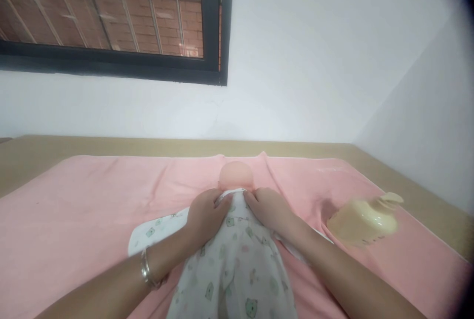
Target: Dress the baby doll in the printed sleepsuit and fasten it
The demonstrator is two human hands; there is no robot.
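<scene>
A doll's head (236, 175), smooth and skin-toned, shows beyond the neckline of a white baby garment (240, 255) printed with small green animals. One sleeve spreads out to the left; part of the other shows beneath my right forearm. At the left of the neckline, my left hand (208, 215) grips the fabric, thumb on top. My right hand (267, 210) holds the neckline's other side, its thumb also over the cloth. The fingers of both hands are partly hidden, and the garment covers the doll's body.
A pink blanket (92, 210) lies under everything on a tan surface (177, 148). To the right is a glossy pale yellow object (365, 220) with a narrow neck-like end, its kind unclear. Behind are a white wall (296, 62) and a dark-framed window (213, 22).
</scene>
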